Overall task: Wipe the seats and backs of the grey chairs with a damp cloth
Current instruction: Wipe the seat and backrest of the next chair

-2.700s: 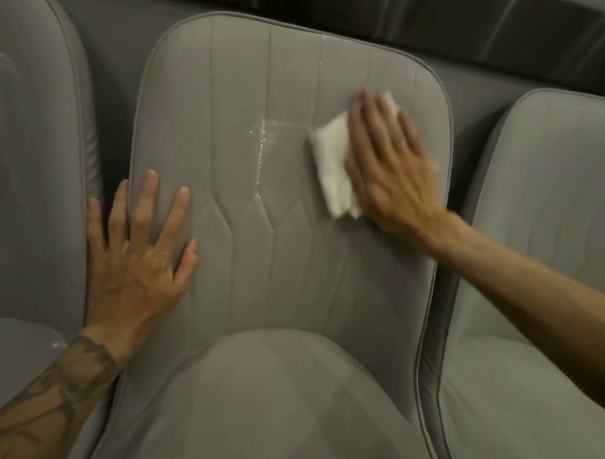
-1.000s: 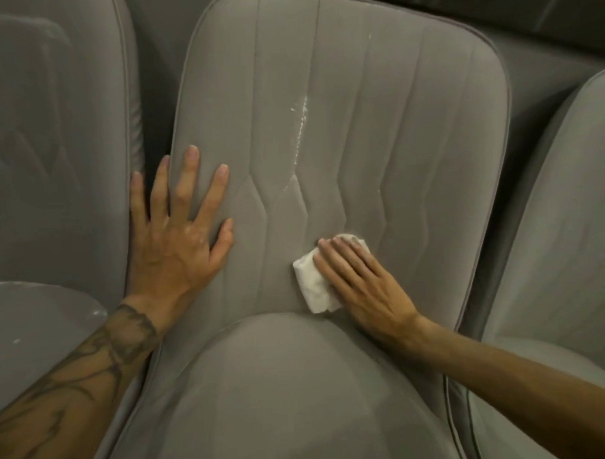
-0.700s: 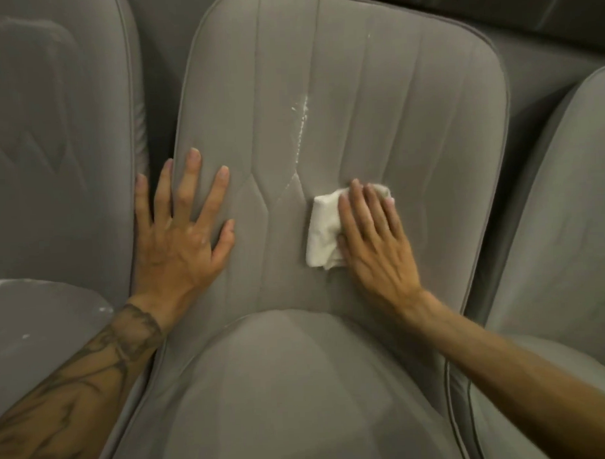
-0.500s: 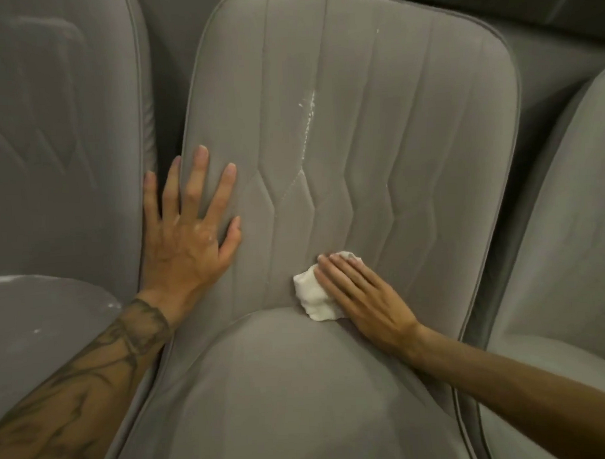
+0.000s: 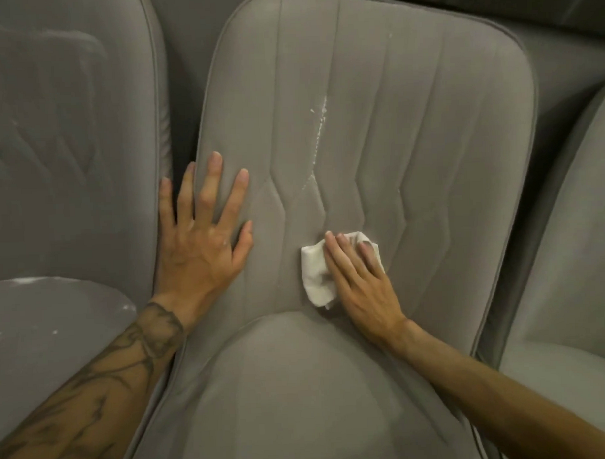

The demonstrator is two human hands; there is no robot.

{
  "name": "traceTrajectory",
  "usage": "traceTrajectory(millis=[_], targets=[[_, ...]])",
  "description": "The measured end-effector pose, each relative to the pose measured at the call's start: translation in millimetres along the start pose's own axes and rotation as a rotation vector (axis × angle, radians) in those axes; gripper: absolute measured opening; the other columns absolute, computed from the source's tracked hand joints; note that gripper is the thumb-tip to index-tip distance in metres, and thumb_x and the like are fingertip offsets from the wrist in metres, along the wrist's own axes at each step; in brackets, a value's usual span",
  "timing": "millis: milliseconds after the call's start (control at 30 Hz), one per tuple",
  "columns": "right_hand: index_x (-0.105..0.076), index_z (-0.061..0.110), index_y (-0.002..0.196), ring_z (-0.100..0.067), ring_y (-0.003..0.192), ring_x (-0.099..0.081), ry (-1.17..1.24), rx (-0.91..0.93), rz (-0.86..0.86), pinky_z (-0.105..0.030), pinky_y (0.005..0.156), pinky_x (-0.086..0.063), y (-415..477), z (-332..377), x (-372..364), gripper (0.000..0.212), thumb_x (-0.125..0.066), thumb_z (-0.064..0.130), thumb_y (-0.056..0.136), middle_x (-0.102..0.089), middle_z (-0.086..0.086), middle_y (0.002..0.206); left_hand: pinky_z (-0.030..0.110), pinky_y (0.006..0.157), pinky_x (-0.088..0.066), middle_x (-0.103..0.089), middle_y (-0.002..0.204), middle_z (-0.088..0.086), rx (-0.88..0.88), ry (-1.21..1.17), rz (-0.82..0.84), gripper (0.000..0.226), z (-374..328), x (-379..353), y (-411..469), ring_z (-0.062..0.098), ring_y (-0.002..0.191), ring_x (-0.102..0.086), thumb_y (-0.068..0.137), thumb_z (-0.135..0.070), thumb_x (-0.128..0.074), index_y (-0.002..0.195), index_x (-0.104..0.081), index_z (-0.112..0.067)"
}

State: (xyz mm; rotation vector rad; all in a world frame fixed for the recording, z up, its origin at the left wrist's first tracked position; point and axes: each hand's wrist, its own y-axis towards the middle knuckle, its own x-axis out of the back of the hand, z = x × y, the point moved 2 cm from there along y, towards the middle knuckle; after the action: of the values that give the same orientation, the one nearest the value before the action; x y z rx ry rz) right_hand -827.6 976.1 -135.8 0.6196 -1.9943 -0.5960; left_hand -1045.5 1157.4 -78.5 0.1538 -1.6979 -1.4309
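Observation:
A grey quilted chair fills the middle of the view, its back (image 5: 409,98) upright and its seat (image 5: 293,394) below. A streak of white residue (image 5: 320,129) runs down a seam on the back. My right hand (image 5: 359,282) presses a folded white cloth (image 5: 314,273) flat against the lower part of the back, just above the seat, with straight fingers. My left hand (image 5: 200,239) lies flat with spread fingers on the left edge of the same back.
A second grey chair (image 5: 68,134) stands close on the left, with white specks on its seat (image 5: 50,327). A third grey chair (image 5: 576,254) stands at the right edge. Narrow dark gaps separate the chairs.
My right hand has wiped the cloth from the upper right of the back down to its lower part, going up and down there. My left hand has stayed on the left edge.

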Motion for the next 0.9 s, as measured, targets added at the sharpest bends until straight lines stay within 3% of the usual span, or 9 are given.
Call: traceTrajectory(millis=[67, 233, 400, 600, 767, 900], targets=[[-0.036, -0.003, 0.156, -0.026, 0.159, -0.019, 0.051, -0.106, -0.021, -0.044, 0.132, -0.009, -3.5, 9.8, -5.9, 0.058, -0.041, 0.004, 0.098, -0.019, -0.009, 0.171, 0.065, 0.128, -0.015, -0.013, 0.176, 0.013, 0.001, 0.003, 0.0, 0.07, -0.9, 1.2, -0.8, 0.044, 0.156, -0.028, 0.106, -0.045, -0.044, 0.169, -0.019, -0.025], [-0.017, 0.009, 0.164, -0.02, 0.161, -0.011, 0.149, -0.362, -0.035, -0.041, 0.131, -0.006, 8.7, 28.7, -23.4, 0.067, -0.039, 0.036, 0.107, -0.007, -0.004, 0.174, 0.064, 0.129, -0.014, -0.011, 0.176, 0.012, -0.005, 0.008, 0.016, 0.071, 0.1, 0.8, -0.1, 0.043, 0.157, -0.026, 0.106, -0.047, -0.042, 0.169, -0.017, -0.025], [-0.015, 0.012, 0.165, -0.02, 0.16, -0.015, 0.016, -0.282, -0.142, -0.039, 0.13, -0.011, 37.1, -0.1, -6.4, 0.064, -0.042, 0.033, 0.11, -0.02, -0.007, 0.17, 0.062, 0.13, -0.011, -0.013, 0.176, 0.012, -0.005, 0.006, 0.016, 0.07, 0.5, -0.3, -0.9, 0.042, 0.157, -0.026, 0.107, -0.049, -0.039, 0.169, -0.017, -0.026], [-0.021, 0.022, 0.164, -0.035, 0.157, -0.021, -0.06, -0.523, -0.421, -0.052, 0.13, -0.01, 142.2, -65.3, 31.6, 0.057, -0.041, 0.027, 0.111, -0.025, -0.014, 0.169, 0.063, 0.129, -0.012, -0.008, 0.177, 0.01, 0.003, -0.002, -0.002, 0.072, 1.0, -3.8, -2.8, 0.041, 0.158, -0.024, 0.106, -0.047, -0.042, 0.169, -0.016, -0.028], [-0.018, 0.019, 0.164, -0.032, 0.158, -0.019, -0.036, -0.3, -0.14, -0.053, 0.129, -0.011, 85.6, -15.0, 19.0, 0.065, -0.045, 0.04, 0.109, -0.019, -0.01, 0.17, 0.065, 0.127, -0.018, -0.012, 0.176, 0.011, 0.008, 0.01, 0.015, 0.072, -0.3, -0.8, -1.2, 0.043, 0.156, -0.028, 0.105, -0.046, -0.044, 0.169, -0.018, -0.026], [-0.026, 0.015, 0.163, -0.032, 0.157, -0.024, -0.116, -0.251, -0.219, -0.051, 0.129, -0.012, 129.3, -58.4, 43.5, 0.056, -0.037, 0.036, 0.112, -0.027, -0.013, 0.169, 0.066, 0.126, -0.019, -0.015, 0.175, 0.012, 0.004, 0.001, 0.01, 0.071, -2.7, 2.2, -1.2, 0.043, 0.156, -0.029, 0.105, -0.045, -0.046, 0.169, -0.021, -0.026]])
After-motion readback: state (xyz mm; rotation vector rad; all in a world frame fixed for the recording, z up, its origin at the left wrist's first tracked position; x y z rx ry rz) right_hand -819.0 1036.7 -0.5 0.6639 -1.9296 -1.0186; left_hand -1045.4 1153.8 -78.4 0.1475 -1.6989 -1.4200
